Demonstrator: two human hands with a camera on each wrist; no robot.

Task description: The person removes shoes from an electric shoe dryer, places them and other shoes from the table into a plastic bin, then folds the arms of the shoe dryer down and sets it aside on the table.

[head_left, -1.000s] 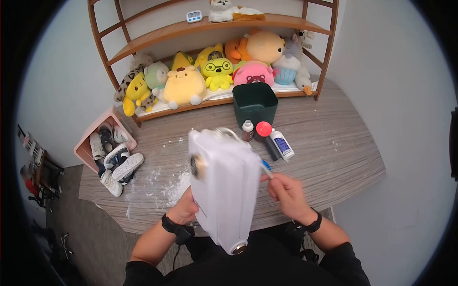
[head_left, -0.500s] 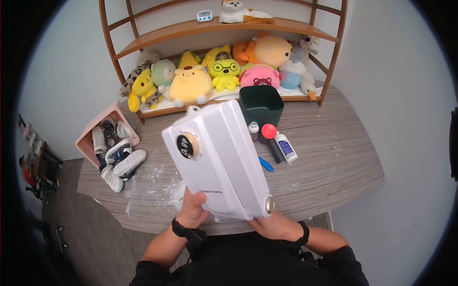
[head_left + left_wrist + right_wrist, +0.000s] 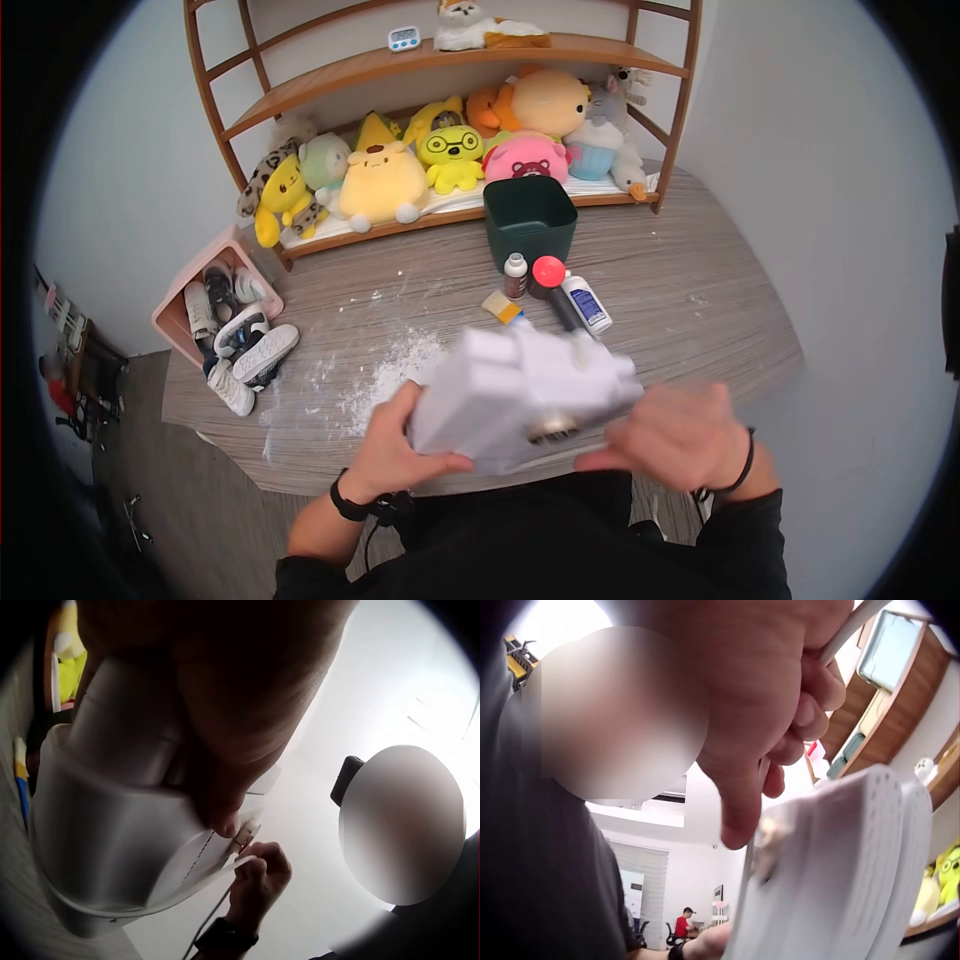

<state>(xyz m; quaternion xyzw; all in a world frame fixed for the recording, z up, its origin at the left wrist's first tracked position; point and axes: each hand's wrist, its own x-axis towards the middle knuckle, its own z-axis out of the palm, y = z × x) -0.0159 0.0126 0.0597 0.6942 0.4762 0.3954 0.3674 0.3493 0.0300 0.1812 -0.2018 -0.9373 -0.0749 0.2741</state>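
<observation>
A white boxy appliance with a round gold-rimmed dial is held above the table, its narrow end tilted toward the head camera. My left hand grips its left side, thumb on the near face. To its right is my right hand, blurred by motion in the head view. From the left wrist, a white cord runs around the casing to the right hand, which pinches it. The right wrist view shows the cord passing through that hand's curled fingers.
White powder is scattered on the table left of the appliance. A brush, several bottles including a white one, and a green bin stand beyond. Shoes fill a tipped pink bin; plush toys line the shelf.
The appliance has turned from nearly upright, dial facing up, to lying across with its end toward the camera. My right hand went beneath it, then came out on the right. The brush's bristles are now uncovered.
</observation>
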